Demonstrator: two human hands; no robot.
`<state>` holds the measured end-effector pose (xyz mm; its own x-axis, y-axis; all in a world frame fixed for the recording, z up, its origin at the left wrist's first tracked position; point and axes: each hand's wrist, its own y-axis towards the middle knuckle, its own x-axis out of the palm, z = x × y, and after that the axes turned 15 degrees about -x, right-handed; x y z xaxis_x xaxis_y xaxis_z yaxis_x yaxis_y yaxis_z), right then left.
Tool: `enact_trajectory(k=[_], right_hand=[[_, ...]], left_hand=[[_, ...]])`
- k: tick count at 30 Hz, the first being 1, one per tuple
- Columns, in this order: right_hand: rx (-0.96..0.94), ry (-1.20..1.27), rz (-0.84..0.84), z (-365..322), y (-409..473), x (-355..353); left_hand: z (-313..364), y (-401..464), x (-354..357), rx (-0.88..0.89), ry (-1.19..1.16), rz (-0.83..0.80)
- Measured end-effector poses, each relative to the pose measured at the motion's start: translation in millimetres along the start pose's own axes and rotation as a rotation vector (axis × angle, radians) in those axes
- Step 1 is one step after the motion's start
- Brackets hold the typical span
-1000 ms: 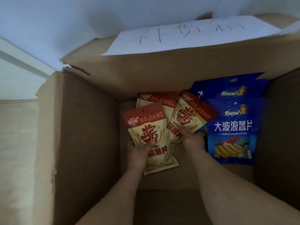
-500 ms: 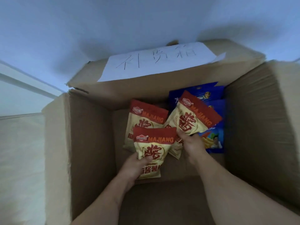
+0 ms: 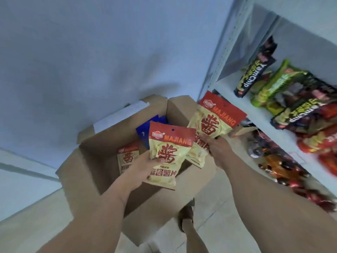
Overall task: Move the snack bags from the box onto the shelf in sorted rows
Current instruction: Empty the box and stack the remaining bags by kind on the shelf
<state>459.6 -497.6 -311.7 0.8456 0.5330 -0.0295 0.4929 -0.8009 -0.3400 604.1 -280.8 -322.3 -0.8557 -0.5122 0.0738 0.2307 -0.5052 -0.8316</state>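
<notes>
My left hand (image 3: 144, 166) grips a red-and-cream MAJIANG snack bag (image 3: 168, 152) above the open cardboard box (image 3: 85, 172). A second MAJIANG bag (image 3: 213, 121) is held up by my right hand (image 3: 218, 149), lifted toward the white shelf (image 3: 255, 110) on the right. Another MAJIANG bag (image 3: 126, 157) and blue snack bags (image 3: 145, 130) lie inside the box. The shelf carries rows of black YamChip bags (image 3: 253, 73), green bags (image 3: 275, 83) and red bags (image 3: 321, 141).
A lower shelf level holds dark red and orange wrapped snacks (image 3: 279, 168). A white paper sheet (image 3: 120, 115) lies on the box's far flap. My foot (image 3: 186, 216) stands on the floor between box and shelf. A pale wall rises behind the box.
Both hands have lifted their MAJIANG bags out of the box and up. My view has swung right, bringing the shelf into sight.
</notes>
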Motion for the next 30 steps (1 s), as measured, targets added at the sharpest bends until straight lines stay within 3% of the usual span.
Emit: enact_trajectory(k=[7,15,23,30], right_hand=[[-0.119,0.06,0.243,-75.9,-119.2,-121.9],[-0.184,0.075,0.432,-118.2,-186.8,-277.2],[-0.243,0.062,0.507,-158.2,-179.8,-421.8],[-0.331,0.037,0.543,-208.9,-121.8,-495.7]], left_hand=[[40.1,-101.1,95.3,0.139,0.304,-0.142],[65.5,-138.3,242.3,0.175,0.394,-0.328],[114.5,-131.5,390.1,0.314,0.487,-0.414],[184.9,-107.4,478.8,0.379,0.492,-0.446]])
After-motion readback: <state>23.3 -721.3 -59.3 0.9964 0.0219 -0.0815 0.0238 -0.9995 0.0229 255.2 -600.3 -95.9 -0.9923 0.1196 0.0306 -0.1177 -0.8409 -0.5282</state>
